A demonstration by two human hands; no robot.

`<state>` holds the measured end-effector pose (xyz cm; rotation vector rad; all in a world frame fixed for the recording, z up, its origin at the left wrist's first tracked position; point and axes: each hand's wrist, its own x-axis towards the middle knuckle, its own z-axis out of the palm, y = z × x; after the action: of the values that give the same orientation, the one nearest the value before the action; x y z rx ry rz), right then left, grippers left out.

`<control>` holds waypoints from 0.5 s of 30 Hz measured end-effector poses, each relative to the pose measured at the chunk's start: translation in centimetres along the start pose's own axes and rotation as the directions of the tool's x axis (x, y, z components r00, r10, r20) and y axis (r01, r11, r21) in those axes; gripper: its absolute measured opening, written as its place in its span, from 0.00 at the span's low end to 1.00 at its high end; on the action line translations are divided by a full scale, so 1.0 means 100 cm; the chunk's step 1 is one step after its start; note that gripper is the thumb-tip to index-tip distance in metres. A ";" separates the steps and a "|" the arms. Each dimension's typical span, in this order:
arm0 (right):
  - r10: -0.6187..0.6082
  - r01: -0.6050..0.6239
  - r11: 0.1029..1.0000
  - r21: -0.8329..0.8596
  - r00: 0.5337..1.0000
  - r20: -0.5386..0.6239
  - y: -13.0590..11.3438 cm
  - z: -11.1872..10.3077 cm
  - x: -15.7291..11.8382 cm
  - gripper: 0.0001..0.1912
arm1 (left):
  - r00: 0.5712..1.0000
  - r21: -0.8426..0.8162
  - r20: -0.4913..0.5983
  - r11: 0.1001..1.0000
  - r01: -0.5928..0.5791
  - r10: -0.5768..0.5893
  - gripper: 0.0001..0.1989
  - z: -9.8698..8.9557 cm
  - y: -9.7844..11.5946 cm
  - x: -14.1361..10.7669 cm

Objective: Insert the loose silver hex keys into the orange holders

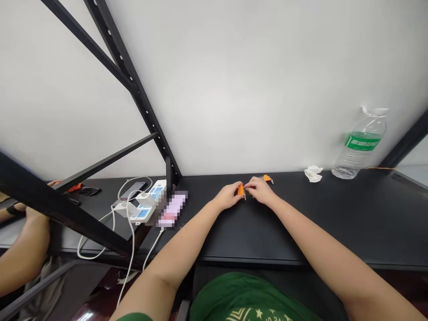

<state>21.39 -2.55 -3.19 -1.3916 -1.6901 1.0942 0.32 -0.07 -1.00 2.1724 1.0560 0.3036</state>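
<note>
Left hand: fingers gripping an orange hex key set
Right hand: fingers pinching its metal keys
Table: holding a second set just beyond the right hand

On the workbench, a power strip sits left of the left hand and right hand; a crumpled tissue and a plastic water bottle lie farther right, by the wall.

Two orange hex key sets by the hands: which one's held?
The orange hex key set pinched between left hand and right hand; the other one lies farther back on the black bench.
</note>
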 end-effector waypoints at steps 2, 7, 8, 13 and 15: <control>0.011 -0.011 1.000 -0.007 1.000 0.007 -0.001 -0.001 0.000 0.11 | 1.000 0.039 0.004 0.999 -0.015 0.015 0.19 0.001 0.002 -0.001; -0.068 0.071 0.991 -0.109 0.997 0.033 -0.004 0.003 0.001 0.10 | 1.000 0.119 0.001 0.993 -0.014 0.014 0.17 0.002 0.009 0.000; -0.047 0.048 0.993 -0.107 0.999 0.011 -0.006 0.005 0.001 0.10 | 1.000 0.131 -0.001 0.991 -0.010 0.011 0.17 0.003 0.011 -0.001; 0.098 -0.101 0.995 -0.027 0.992 -0.081 -0.012 0.018 0.001 0.20 | 0.999 0.218 -0.045 0.976 0.027 -0.018 0.15 0.007 0.021 -0.006; 0.118 -0.118 0.993 0.003 0.991 -0.070 -0.012 0.021 0.002 0.20 | 0.998 0.244 -0.068 0.969 0.031 -0.015 0.13 0.008 0.023 -0.009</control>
<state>19.00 -2.81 -2.97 -1.5296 -1.5754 1.0964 1.54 -2.11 0.09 2.3803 1.2089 0.2459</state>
